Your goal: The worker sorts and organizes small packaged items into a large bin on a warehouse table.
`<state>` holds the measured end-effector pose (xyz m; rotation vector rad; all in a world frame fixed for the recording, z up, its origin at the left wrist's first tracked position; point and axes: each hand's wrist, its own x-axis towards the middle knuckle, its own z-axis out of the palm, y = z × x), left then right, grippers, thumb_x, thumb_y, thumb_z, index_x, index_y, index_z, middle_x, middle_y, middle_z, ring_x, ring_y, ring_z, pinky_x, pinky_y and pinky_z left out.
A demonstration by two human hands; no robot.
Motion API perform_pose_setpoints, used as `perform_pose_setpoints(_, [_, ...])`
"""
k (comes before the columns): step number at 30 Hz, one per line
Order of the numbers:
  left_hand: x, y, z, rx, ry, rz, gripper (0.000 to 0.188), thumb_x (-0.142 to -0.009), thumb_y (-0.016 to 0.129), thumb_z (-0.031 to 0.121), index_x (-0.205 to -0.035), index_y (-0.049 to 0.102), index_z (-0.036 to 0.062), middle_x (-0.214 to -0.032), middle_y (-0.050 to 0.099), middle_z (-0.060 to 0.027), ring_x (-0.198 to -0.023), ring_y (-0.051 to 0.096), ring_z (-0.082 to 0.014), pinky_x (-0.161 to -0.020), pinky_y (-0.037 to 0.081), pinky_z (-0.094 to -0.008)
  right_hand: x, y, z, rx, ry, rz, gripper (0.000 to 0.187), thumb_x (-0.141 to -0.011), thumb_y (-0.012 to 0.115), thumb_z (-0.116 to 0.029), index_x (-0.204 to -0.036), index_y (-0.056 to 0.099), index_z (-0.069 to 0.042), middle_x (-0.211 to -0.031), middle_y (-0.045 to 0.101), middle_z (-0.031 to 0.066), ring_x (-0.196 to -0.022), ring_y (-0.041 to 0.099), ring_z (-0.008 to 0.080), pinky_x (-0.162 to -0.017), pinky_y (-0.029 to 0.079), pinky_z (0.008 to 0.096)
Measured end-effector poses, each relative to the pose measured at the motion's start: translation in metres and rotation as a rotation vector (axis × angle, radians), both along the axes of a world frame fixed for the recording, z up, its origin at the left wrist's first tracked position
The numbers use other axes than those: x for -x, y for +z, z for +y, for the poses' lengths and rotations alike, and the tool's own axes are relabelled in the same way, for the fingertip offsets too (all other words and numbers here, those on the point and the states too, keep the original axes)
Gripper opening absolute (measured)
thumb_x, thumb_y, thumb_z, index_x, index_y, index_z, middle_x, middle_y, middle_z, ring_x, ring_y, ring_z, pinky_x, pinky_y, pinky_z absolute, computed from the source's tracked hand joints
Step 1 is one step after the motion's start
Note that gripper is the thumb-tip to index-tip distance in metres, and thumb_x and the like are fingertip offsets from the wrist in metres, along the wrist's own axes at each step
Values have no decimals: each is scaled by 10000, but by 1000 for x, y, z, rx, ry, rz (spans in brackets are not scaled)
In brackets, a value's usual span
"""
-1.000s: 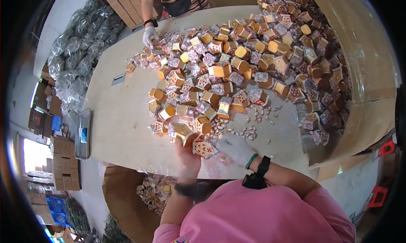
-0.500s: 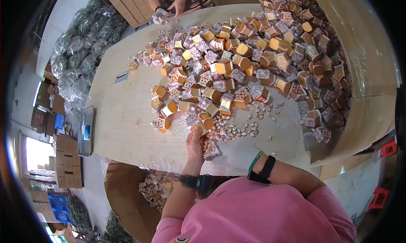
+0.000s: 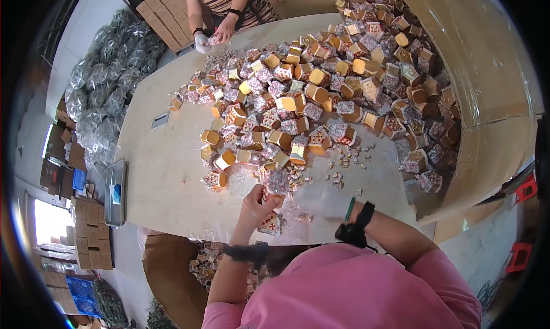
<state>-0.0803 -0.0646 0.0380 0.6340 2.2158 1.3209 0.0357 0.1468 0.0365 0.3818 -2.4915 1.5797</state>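
My bare left hand (image 3: 252, 209) grips a small house-shaped ornament (image 3: 276, 182) with a speckled pink-and-white roof, its thumb and fingers closed at the tan base. Another house ornament (image 3: 270, 223), patterned in red and white, shows just below that hand, close to the table's near edge. To the right of the held ornament is my right hand (image 3: 325, 202) in a white glove, smeared by motion, its fingers not readable. Beyond both hands spreads a large heap of similar ornaments (image 3: 309, 94). Loose speckled crumbs (image 3: 338, 180) lie between the heap and my right hand.
Across the table (image 3: 154, 168), a person (image 3: 226, 25) in a striped top handles a small piece. A large cardboard box (image 3: 475, 128) borders the heap at right. Another carton (image 3: 172, 272) stands below the near edge. A metal tray (image 3: 116, 194) sits at left.
My left hand has drawn back slightly toward me and left, with the ornament now raised upright in its grip. My gloved right hand has shifted; the view has tilted a little.
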Motion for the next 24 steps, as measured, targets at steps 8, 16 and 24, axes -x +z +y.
perform_pose_setpoints(8, [-27, 42, 4, 376, -306, 311, 573, -674, 801, 362, -1047, 571, -6, -776, 646, -164, -713, 640, -339, -650, 494, -390, 17, 26, 16, 324, -5, -902, 497, -887, 528, -563, -712, 534, -98, -535, 437, -37, -357, 367, 73, -326, 329, 229])
perform_pose_setpoints(16, [-34, 33, -19, 335, -378, 613, 533, -683, 781, 417, -971, 544, 36, -743, 585, -142, -741, 595, -324, -651, 481, -417, -6, 5, -20, 746, -102, -1086, 612, -910, 374, -667, -617, 486, -141, -474, 389, -34, -345, 330, 92, -343, 269, 261])
perform_pose_setpoints(24, [-47, 20, -25, 344, -216, 719, 499, -653, 815, 344, -940, 548, 35, -753, 608, -132, -744, 602, -334, -637, 492, -410, -7, -17, -35, 1260, -76, -1097, 456, -949, 463, -475, -664, 456, -120, -485, 361, -32, -344, 320, 114, -352, 297, 289])
